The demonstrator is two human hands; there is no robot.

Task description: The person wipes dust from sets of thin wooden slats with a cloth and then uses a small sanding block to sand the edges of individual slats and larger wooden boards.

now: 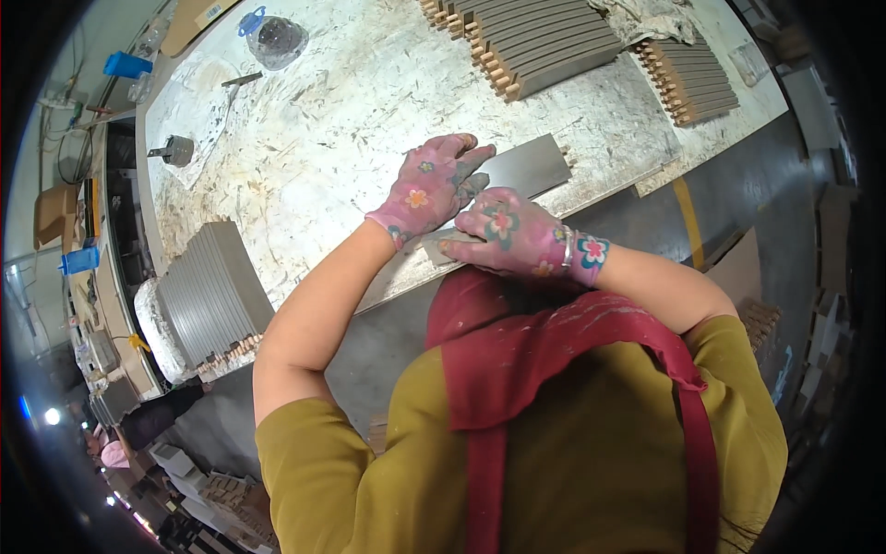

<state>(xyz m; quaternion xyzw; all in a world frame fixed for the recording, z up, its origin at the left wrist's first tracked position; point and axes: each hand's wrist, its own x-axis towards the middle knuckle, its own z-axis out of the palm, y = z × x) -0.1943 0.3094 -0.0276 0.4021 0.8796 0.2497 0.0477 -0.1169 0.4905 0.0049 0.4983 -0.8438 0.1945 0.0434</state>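
A flat grey panel (531, 168) lies at a slant along the near edge of the worktable, partly covered by my hands. Both hands wear pink gloves with a flower print and soiled grey fingertips. My left hand (429, 189) reaches across the panel's far side, fingers stretched out and a little apart. Against the panel's near side is my right hand (521, 235), its fingers and thumb bent onto it at the left end. A small peg-like bit shows at the panel's right end. Whatever is under the palms is hidden.
The scuffed white worktable (314, 120) bears a long row of grey panels with wooden pegs (544, 46), a smaller row (692, 83) and a leaning stack (212, 295) at left. A clear jug (277, 42) and a dark round tool (175, 150) stand farther off.
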